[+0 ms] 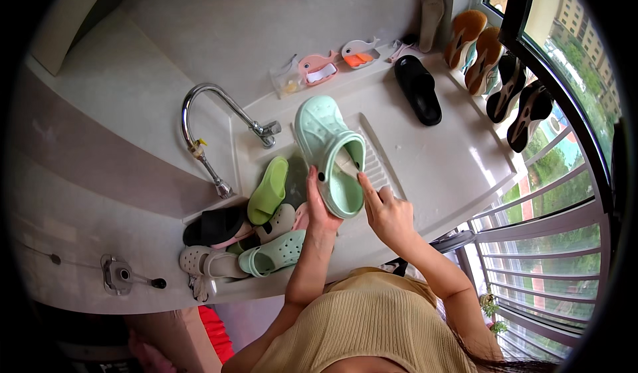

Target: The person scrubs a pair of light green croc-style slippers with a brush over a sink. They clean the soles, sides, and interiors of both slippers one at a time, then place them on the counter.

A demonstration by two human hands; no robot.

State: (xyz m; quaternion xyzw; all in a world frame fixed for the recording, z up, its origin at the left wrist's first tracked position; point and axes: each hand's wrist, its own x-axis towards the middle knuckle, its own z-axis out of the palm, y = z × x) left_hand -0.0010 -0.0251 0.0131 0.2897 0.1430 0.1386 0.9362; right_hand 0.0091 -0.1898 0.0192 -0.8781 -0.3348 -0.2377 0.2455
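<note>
A mint-green clog (pixel 319 128) is held up above the sink, its toe pointing away from me and its opening facing up. My left hand (pixel 323 206) grips it at the left side of the heel. A pale handle (pixel 347 164) reaches into the foot opening; its far end is hidden inside the toe. My right hand (pixel 389 213) holds the near end of that handle, index finger stretched along it and the other fingers curled. Below and left of the clog, a lime-green slide (pixel 268 191) leans in the sink basin (pixel 296 173).
A chrome faucet (pixel 214 88) arches at left. Beside the basin lie a black slipper (pixel 215 227), a beige clog (pixel 219 264) and another mint clog (pixel 274 253). A black slide (pixel 417 90) rests right of the ribbed washboard (pixel 375 158). Several shoes (pixel 479 64) line the window ledge.
</note>
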